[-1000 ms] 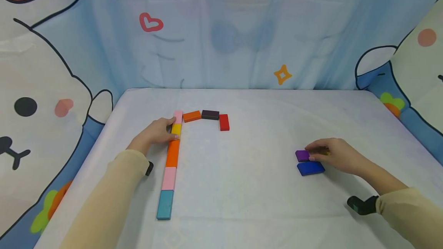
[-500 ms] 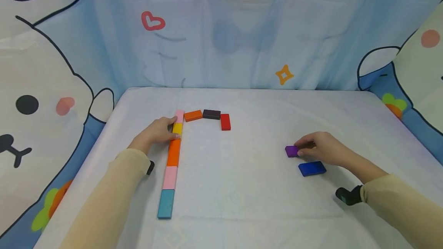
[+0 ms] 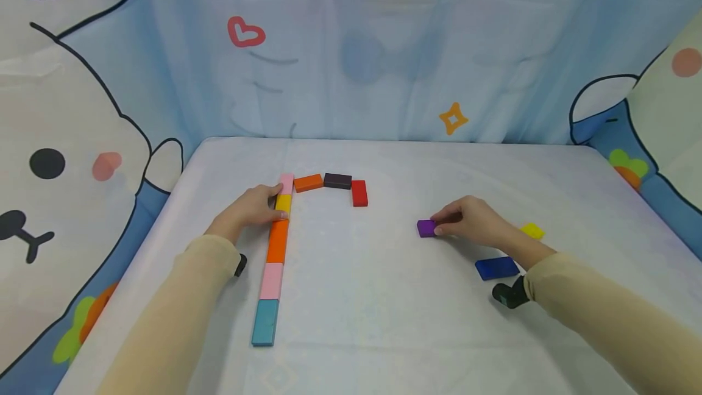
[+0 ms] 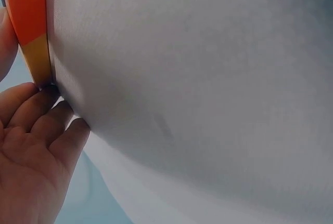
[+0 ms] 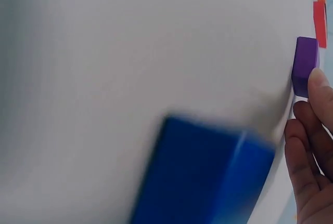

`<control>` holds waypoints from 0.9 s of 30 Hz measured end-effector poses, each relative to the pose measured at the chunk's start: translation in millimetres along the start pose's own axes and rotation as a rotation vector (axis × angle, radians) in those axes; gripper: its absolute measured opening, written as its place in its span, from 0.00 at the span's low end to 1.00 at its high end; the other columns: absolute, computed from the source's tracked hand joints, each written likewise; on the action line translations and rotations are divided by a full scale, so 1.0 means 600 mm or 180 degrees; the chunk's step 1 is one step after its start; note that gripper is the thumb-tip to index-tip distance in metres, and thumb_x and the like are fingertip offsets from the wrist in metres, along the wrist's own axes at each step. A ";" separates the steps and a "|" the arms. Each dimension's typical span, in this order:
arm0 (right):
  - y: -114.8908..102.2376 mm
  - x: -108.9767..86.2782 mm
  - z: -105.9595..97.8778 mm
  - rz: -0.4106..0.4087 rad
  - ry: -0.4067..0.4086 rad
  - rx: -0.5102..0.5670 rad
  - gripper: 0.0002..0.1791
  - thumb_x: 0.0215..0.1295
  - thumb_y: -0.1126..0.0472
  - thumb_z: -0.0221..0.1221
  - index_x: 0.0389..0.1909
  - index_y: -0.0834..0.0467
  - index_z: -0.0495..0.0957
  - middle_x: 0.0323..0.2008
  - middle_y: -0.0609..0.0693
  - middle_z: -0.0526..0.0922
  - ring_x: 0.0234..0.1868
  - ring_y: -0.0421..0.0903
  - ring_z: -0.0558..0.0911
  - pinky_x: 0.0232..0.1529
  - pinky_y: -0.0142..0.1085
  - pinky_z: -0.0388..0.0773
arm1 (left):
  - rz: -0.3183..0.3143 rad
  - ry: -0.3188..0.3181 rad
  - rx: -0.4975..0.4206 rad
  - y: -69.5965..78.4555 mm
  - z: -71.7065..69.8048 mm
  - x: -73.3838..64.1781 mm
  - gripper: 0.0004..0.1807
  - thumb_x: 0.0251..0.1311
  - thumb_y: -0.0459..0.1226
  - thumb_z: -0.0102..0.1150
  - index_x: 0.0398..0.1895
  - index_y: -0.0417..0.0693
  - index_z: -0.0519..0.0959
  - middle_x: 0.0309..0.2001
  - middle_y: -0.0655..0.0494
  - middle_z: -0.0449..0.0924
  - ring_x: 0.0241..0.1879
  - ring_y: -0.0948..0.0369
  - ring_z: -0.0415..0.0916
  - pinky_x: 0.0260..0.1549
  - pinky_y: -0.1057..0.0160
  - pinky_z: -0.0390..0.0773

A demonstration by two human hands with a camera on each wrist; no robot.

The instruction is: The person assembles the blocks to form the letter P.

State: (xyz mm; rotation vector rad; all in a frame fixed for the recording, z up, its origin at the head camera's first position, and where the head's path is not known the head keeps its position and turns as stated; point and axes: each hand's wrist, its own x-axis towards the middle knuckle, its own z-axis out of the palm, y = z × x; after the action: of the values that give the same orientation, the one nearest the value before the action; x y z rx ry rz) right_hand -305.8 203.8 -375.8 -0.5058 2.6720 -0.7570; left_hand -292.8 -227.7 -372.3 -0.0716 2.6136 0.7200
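In the head view, my right hand (image 3: 474, 221) pinches a small purple block (image 3: 426, 228) at its right end, over the right-middle of the table. The right wrist view shows thumb and fingertips on that purple block (image 5: 305, 65). My left hand (image 3: 247, 207) rests against the left side of a column of blocks, its fingertips touching near the far pink block (image 3: 286, 183) and yellow block (image 3: 283, 203). Below these in the column lie an orange block (image 3: 278, 241), another pink block (image 3: 271, 281) and a teal block (image 3: 265, 322).
From the column's far end, a flat orange block (image 3: 308, 183), a dark block (image 3: 337, 181) and a red block (image 3: 359, 193) run rightward. A blue block (image 3: 496, 268) and a partly covered yellow block (image 3: 533, 230) lie by the right forearm. A patterned curtain (image 3: 384, 47) hangs behind.
My right hand has carried the purple block leftward and slightly away, off from beside the blue block. A yellow block has come into sight behind the right wrist. The left hand stays put.
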 end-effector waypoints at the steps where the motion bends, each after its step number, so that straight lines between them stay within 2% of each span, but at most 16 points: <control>1: -0.005 0.004 0.002 0.0012 0.0000 0.0034 0.17 0.66 0.58 0.68 0.53 0.61 0.86 0.50 0.59 0.88 0.52 0.54 0.83 0.53 0.46 0.84 | -0.0009 -0.0002 -0.0007 0.000 0.000 0.000 0.43 0.71 0.42 0.61 0.82 0.49 0.50 0.81 0.40 0.52 0.79 0.43 0.52 0.78 0.43 0.56; 7: -0.032 0.026 0.021 0.0001 0.0019 0.0211 0.17 0.65 0.58 0.69 0.53 0.61 0.86 0.51 0.59 0.88 0.53 0.53 0.83 0.48 0.35 0.81 | -0.0047 0.0006 -0.0046 0.001 -0.002 0.000 0.43 0.70 0.42 0.61 0.82 0.49 0.50 0.81 0.40 0.51 0.79 0.43 0.52 0.78 0.43 0.56; 13: -0.060 0.046 0.045 0.0058 0.0075 0.0364 0.17 0.64 0.59 0.70 0.52 0.61 0.87 0.51 0.58 0.89 0.53 0.53 0.83 0.48 0.37 0.82 | -0.0011 0.0013 -0.0031 -0.001 0.000 0.000 0.43 0.71 0.42 0.61 0.82 0.48 0.50 0.81 0.40 0.52 0.79 0.43 0.53 0.78 0.43 0.57; 18: -0.083 0.060 0.061 0.0097 0.0103 0.0439 0.17 0.64 0.60 0.70 0.52 0.60 0.87 0.51 0.57 0.89 0.52 0.52 0.83 0.46 0.34 0.81 | 0.0004 0.0022 0.0003 -0.001 0.000 0.002 0.43 0.71 0.42 0.61 0.82 0.48 0.50 0.81 0.40 0.52 0.79 0.43 0.52 0.78 0.43 0.57; 27: -0.116 0.078 0.084 0.0032 0.0124 0.0502 0.17 0.63 0.60 0.71 0.52 0.60 0.87 0.49 0.56 0.89 0.50 0.51 0.83 0.44 0.32 0.79 | 0.0029 0.0030 0.0002 0.000 0.001 0.000 0.43 0.71 0.42 0.61 0.82 0.48 0.51 0.81 0.40 0.53 0.79 0.43 0.52 0.78 0.43 0.56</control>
State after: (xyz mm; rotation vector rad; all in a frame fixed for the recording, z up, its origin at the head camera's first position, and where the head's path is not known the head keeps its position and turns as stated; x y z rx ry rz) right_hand -310.5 107.0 -387.8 -0.4412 2.6199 -0.9745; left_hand -292.8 -227.4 -372.7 -0.0631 2.6247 0.7239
